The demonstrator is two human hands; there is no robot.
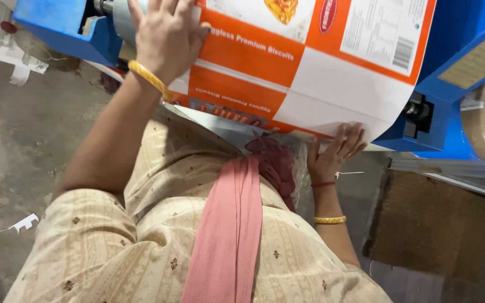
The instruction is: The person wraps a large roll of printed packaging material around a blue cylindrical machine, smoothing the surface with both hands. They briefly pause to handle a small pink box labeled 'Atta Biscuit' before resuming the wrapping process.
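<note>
While large roll of orange-and-white printed packaging film [310, 62] is carried on blue metal machine frame [57, 25] — long axis left to right, ahead of body — left hand [166, 33] is pressed flat, fingers spread, on upper left of roll. Right hand [335, 151] — open, fingers splayed — is tucked under lower right edge. Roll ends cut off; shaft mostly hidden.
</note>
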